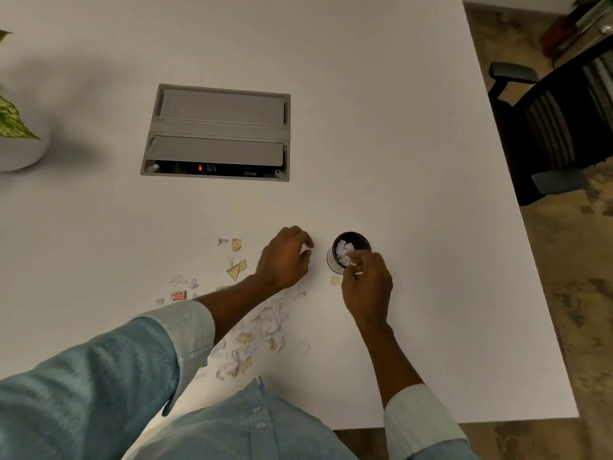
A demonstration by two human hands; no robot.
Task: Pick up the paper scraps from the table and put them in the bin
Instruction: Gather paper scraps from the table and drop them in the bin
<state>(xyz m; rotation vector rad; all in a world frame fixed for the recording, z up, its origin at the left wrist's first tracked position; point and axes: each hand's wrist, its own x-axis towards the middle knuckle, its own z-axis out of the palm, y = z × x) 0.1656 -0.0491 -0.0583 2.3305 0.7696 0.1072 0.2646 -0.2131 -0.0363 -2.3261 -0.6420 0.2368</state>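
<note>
White table [398, 127], paper scraps [272, 323] near front edge, right hand [366, 283] pinching scraps over small bin [348, 252], left hand [287, 260] loosely curled beside it, grip unclear.

white table [365, 94] with grey cable hatch [217, 132] | black office chair [557, 127] right | mottled brown floor [580, 293]
</note>
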